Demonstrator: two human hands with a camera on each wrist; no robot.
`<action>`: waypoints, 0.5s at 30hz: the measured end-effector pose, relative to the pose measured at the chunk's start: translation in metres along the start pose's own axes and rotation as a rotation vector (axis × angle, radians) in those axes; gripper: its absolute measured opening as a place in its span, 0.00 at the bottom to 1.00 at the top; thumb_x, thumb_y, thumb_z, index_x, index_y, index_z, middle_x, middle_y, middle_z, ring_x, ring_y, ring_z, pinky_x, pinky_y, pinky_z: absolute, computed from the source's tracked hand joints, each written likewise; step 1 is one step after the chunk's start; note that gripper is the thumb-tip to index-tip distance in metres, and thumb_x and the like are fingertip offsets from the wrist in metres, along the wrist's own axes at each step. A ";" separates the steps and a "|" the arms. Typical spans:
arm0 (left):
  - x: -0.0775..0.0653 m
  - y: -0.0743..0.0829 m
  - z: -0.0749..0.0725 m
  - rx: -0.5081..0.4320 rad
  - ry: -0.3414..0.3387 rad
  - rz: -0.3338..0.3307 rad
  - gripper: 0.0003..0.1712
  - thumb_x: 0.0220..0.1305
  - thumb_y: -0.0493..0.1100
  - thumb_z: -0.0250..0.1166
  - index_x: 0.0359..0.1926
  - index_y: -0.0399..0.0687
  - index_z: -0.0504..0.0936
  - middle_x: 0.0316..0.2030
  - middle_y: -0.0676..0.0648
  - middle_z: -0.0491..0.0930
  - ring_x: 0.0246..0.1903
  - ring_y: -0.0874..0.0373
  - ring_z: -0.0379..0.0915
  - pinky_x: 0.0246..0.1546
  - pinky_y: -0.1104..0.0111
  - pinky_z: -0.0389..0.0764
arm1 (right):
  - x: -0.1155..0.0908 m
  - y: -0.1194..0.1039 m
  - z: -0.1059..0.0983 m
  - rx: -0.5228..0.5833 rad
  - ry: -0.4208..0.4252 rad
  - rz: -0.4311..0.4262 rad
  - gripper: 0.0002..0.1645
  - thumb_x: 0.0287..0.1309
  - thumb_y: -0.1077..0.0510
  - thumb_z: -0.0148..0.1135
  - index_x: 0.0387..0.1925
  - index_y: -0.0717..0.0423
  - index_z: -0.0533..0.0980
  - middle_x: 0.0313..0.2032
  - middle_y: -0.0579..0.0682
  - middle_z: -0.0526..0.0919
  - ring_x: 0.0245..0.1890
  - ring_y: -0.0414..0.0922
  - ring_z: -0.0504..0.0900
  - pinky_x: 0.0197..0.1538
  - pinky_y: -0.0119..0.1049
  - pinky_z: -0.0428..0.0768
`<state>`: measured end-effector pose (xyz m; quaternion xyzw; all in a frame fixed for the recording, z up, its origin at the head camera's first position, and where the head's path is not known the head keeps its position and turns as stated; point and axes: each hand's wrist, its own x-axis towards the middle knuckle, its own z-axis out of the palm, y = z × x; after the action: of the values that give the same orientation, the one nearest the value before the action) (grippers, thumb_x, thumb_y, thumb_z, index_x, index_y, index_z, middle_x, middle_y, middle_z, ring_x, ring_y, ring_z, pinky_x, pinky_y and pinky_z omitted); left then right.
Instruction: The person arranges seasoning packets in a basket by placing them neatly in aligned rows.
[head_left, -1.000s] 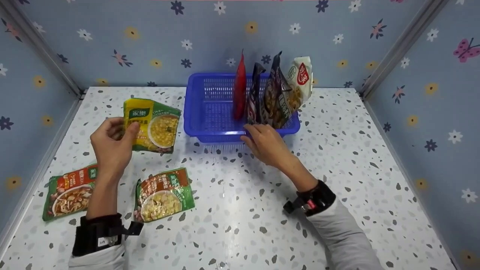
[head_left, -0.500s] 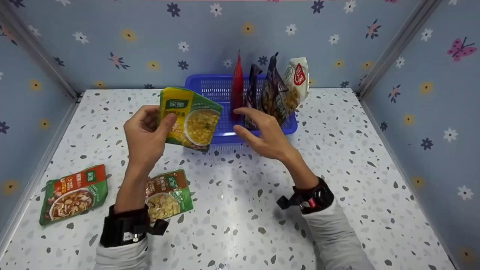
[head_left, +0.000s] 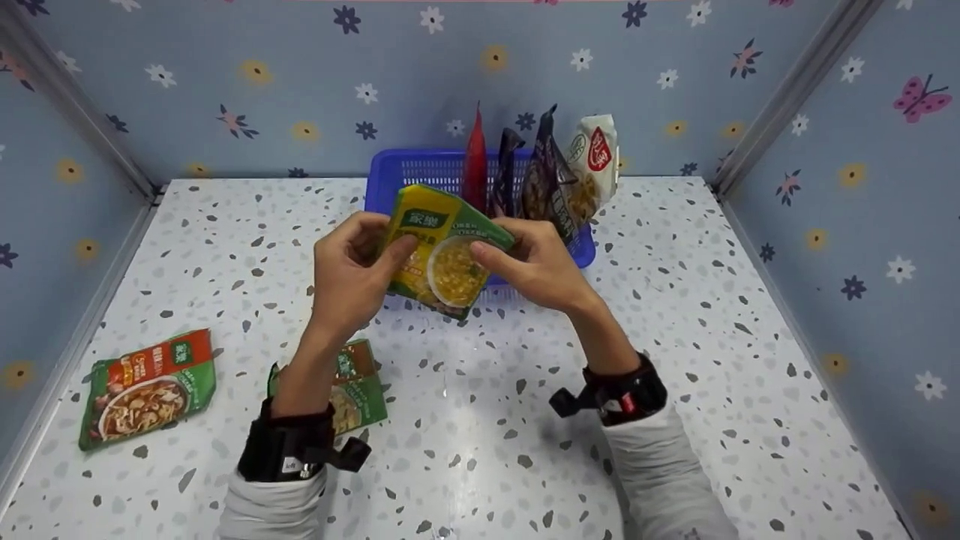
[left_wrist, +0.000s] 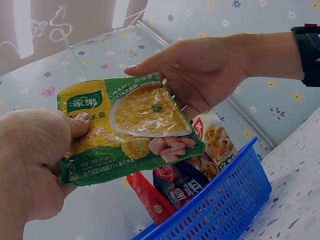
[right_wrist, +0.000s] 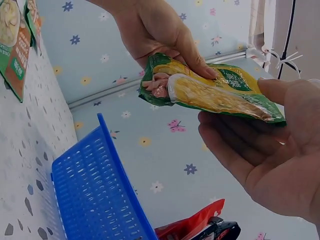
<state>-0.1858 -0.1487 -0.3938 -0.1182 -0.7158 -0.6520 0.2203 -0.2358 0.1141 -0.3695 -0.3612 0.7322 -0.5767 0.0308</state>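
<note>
A yellow and green soup-mix packet, printed with a bowl of corn soup, is held up in front of the basket. My left hand pinches its left side, thumb on the printed front and fingers behind. At the opposite edge is my right hand, its thumb reaching over that edge and its fingers extended underneath, as the right wrist view shows; the packet lies between thumb and fingers there without a closed grip. Behind is a blue plastic basket, partly hidden by the packet and hands.
Upright in the basket stand a red pouch, dark pouches and a white pouch. On the speckled table lie a red and green packet and, partly under my left forearm, a brown and green packet. Flowered walls enclose the table.
My left hand has carried the yellow packet rightward to in front of the basket. My right hand has left the basket's front rim and risen to the packet's right edge.
</note>
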 end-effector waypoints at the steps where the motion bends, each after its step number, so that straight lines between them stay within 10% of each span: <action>1: 0.000 0.000 0.001 0.002 -0.007 -0.001 0.10 0.74 0.34 0.76 0.53 0.36 0.88 0.45 0.38 0.95 0.37 0.58 0.91 0.35 0.72 0.87 | 0.000 0.000 0.000 -0.004 0.001 -0.008 0.16 0.78 0.58 0.65 0.53 0.68 0.88 0.36 0.57 0.90 0.31 0.44 0.84 0.35 0.31 0.85; 15: -0.003 -0.002 0.005 0.029 -0.069 -0.036 0.10 0.75 0.37 0.76 0.53 0.39 0.89 0.41 0.39 0.93 0.34 0.57 0.87 0.34 0.72 0.86 | -0.001 0.003 0.003 -0.082 0.024 -0.065 0.11 0.76 0.62 0.71 0.40 0.67 0.91 0.20 0.42 0.75 0.19 0.37 0.67 0.25 0.30 0.65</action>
<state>-0.1843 -0.1434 -0.3970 -0.1246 -0.7342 -0.6411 0.1855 -0.2354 0.1130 -0.3739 -0.3787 0.7434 -0.5512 -0.0114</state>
